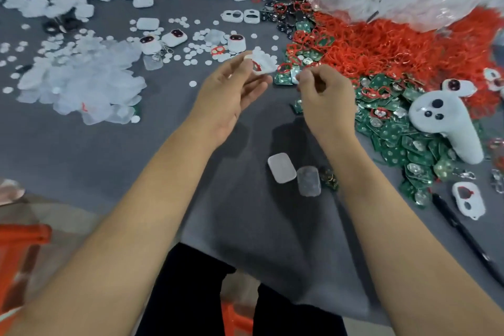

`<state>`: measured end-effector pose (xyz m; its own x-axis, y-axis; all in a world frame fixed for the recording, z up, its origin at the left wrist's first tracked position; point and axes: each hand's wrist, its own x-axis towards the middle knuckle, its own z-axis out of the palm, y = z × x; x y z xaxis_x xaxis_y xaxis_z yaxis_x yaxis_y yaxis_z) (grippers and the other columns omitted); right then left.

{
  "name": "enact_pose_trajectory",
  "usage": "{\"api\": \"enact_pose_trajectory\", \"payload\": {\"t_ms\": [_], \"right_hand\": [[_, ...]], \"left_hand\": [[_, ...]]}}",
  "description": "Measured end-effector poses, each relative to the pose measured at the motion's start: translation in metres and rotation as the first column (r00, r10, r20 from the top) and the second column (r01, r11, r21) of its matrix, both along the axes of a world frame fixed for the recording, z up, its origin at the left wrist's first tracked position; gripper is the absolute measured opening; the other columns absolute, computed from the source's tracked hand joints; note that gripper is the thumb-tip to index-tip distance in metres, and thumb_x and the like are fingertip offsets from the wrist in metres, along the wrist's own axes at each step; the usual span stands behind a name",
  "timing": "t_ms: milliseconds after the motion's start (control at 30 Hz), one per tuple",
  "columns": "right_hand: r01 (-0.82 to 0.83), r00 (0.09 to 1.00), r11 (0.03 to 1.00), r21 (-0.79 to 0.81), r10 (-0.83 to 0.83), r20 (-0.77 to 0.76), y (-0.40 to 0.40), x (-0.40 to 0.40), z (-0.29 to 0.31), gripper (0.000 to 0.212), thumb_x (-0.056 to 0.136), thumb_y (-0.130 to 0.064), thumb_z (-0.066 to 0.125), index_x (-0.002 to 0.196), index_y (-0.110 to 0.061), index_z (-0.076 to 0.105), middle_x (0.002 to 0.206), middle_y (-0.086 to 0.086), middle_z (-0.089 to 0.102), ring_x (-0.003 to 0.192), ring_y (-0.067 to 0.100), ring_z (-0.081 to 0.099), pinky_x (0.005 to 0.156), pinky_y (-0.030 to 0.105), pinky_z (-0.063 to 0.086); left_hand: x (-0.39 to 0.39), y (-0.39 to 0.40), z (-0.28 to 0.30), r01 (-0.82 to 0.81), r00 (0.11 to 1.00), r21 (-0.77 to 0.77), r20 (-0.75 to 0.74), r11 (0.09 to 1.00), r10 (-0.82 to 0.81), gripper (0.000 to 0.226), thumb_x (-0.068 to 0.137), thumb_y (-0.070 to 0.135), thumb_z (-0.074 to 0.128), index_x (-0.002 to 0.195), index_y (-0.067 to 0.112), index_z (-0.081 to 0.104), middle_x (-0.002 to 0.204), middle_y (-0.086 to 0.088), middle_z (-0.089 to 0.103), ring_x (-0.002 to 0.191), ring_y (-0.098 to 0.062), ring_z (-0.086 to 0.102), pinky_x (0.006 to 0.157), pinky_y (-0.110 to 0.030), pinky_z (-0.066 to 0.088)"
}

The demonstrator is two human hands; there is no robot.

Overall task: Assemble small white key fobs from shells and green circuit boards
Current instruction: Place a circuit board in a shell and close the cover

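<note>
- Holding the white shell (262, 65) up in front of us, our left hand (229, 90) pinches it between thumb and fingertips, the other fingers loosely spread — the shell sits above the grey cloth (245, 226), just left of the near edge of the green circuit boards (390, 128).
- Our right hand (324, 95) is curled, fingertips drawn together close beside the shell; whether it has a small part pinched we cannot tell.
- We judge the shell to be light, stiff moulded plastic, thin-walled and smooth — easy to let slip, so the side edges are the place to hold it, keeping the open face clear for a board.
- It looks small, rounded-rectangular and white, with a touch of red showing in one of its openings.
- The boards, we judge, are thin, rigid and light; best taken by their edges, away from the shiny metal domes on their faces.
- Heaped to our right, they are green with silvery contacts, some tangled with red rings (381, 46).
- Two flat shell halves (294, 173) lie on the cloth between our forearms.
</note>
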<state>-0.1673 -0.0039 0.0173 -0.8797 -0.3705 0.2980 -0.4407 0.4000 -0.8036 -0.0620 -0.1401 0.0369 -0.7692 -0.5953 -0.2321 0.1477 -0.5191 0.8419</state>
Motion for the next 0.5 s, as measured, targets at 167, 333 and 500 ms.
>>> {"api": "enact_pose_trajectory", "payload": {"t_ms": [167, 333, 500], "right_hand": [[0.002, 0.999, 0.994, 0.114, 0.003, -0.044, -0.035, -0.049, -0.006, 0.016, 0.100, -0.025, 0.060, 0.099, -0.019, 0.074, 0.086, -0.012, 0.068, 0.079, 0.008, 0.060, 0.073, 0.025, 0.044], [0.055, 0.977, 0.949, 0.309, 0.013, -0.215, -0.075, -0.097, -0.008, 0.023, 0.098, -0.026, 0.059, 0.113, -0.023, 0.076, 0.111, -0.001, 0.073, 0.110, 0.025, 0.062, 0.092, 0.037, 0.050], [0.163, 0.933, 0.845, 0.510, 0.036, -0.358, -0.111, -0.136, -0.011, 0.030, 0.102, -0.034, 0.055, 0.126, -0.028, 0.071, 0.131, 0.005, 0.061, 0.131, 0.031, 0.044, 0.103, 0.037, 0.034]], "left_hand": [[-0.059, -0.021, -0.006, -0.021, 1.000, 0.028, -0.003, 0.999, 0.022, 0.017, 0.107, 0.008, 0.054, 0.121, 0.010, 0.063, 0.097, -0.011, 0.077, 0.090, -0.020, 0.077, 0.076, -0.020, 0.059], [-0.098, -0.039, -0.017, -0.083, 0.996, 0.087, -0.025, 0.993, 0.086, 0.019, 0.107, 0.008, 0.053, 0.124, 0.008, 0.062, 0.103, -0.015, 0.075, 0.092, -0.023, 0.077, 0.076, -0.022, 0.060], [-0.108, -0.047, -0.026, -0.075, 0.997, 0.124, -0.017, 0.989, 0.078, 0.028, 0.108, 0.011, 0.052, 0.134, 0.003, 0.059, 0.118, -0.024, 0.073, 0.092, -0.022, 0.076, 0.079, -0.023, 0.062]]}}
